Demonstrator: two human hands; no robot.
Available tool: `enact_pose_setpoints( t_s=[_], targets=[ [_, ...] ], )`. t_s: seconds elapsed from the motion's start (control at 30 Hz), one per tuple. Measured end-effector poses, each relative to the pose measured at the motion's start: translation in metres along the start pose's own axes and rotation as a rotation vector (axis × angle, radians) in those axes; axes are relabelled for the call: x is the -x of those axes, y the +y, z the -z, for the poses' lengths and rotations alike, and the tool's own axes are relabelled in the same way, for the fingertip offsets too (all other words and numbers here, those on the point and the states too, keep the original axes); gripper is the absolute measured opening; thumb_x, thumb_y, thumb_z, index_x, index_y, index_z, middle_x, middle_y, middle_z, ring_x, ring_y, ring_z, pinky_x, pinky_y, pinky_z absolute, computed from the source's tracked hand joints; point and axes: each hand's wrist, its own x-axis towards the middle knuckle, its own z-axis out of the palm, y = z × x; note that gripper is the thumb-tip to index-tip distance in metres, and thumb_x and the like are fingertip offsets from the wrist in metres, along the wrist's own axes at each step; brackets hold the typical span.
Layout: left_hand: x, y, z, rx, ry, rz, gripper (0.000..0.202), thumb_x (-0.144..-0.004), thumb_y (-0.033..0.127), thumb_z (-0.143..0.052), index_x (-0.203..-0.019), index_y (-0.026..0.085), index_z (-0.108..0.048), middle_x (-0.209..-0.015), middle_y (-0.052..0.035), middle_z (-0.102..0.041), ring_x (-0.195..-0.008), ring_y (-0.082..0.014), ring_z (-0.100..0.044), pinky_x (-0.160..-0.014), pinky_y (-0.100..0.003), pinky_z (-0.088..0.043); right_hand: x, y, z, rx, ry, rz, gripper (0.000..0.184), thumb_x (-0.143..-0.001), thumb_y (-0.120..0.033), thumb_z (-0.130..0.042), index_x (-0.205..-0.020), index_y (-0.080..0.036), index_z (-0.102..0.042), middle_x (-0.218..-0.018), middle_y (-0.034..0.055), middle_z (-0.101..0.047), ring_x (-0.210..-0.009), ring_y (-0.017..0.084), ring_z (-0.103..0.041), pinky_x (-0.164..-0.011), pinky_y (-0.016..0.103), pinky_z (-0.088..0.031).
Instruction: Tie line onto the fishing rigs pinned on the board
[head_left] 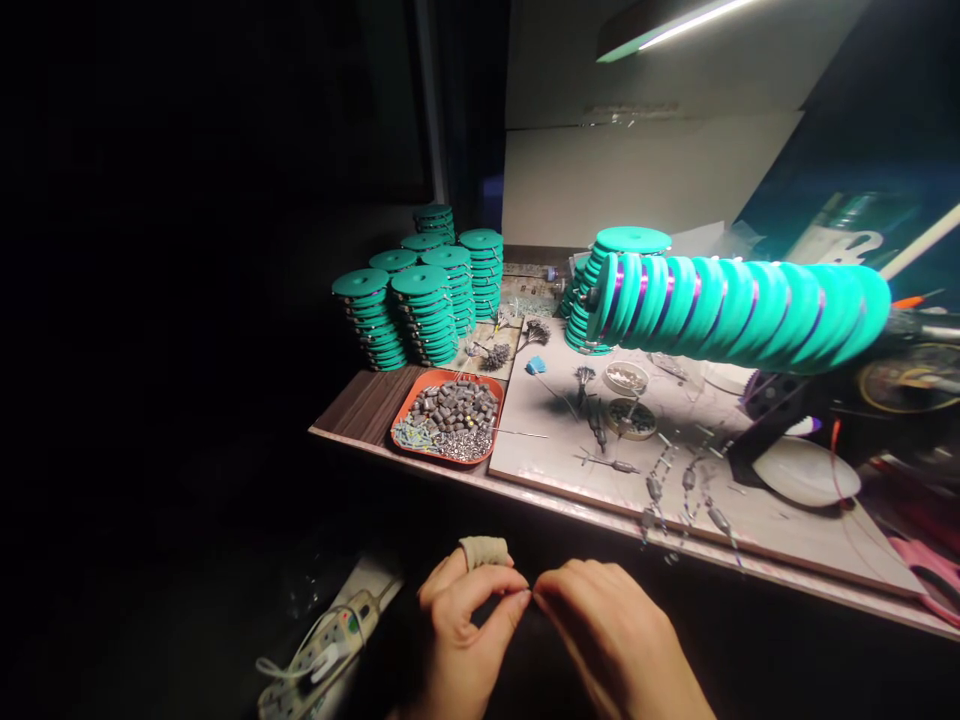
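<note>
Low in front of the table edge, my left hand [474, 622] pinches with thumb and forefinger, a beige wrap [484, 552] around one of its fingers. My right hand [609, 622] meets it fingertip to fingertip, its fingers also pressed together. Whatever lies between the tips is too small to make out. Beyond the hands, an orange tray [459, 460] holds grey sinker-like weights [454, 408], small metal rings and pale green bits. Several fishing rigs with weights [690, 480] hang near the table's front edge.
Stacks of teal foam spools [421, 290] stand at the back left. A row of teal spools [735, 308] sits on a horizontal holder at right. A white dish [806, 470] and pink-handled scissors [930, 580] lie nearby. A power strip [322, 650] is below left.
</note>
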Motion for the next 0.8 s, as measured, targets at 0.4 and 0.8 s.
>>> enact_pose_setpoints(
  t_s=[0.4,0.8],
  targets=[
    [0.0005,-0.0005,-0.0013,-0.014,-0.008,-0.025,0.010,-0.065,0.009,-0.066,-0.065,0.019,-0.067,-0.068,-0.0031,-0.066,-0.064,-0.0173,-0.065,-0.058,-0.024,-0.054,0.0028,0.0020,-0.0025,0.032,-0.011,-0.004,0.037,-0.094,-0.029,-0.026,-0.071,-0.019,-0.054,-0.058,0.0015,-0.055,-0.048,0.015,-0.047,-0.045,0.025,-0.035],
    [-0.0007,-0.0010,-0.0007,-0.047,-0.011,-0.027,0.010,-0.065,0.008,-0.065,-0.065,0.019,-0.067,-0.069,-0.0032,-0.066,-0.064,-0.0175,-0.065,-0.057,-0.024,-0.055,0.0023,0.0014,-0.0022,0.028,-0.022,0.000,0.036,-0.093,-0.028,-0.026,-0.072,-0.019,-0.054,-0.058,0.0013,-0.055,-0.048,0.015,-0.047,-0.045,0.025,-0.035]
  ],
)
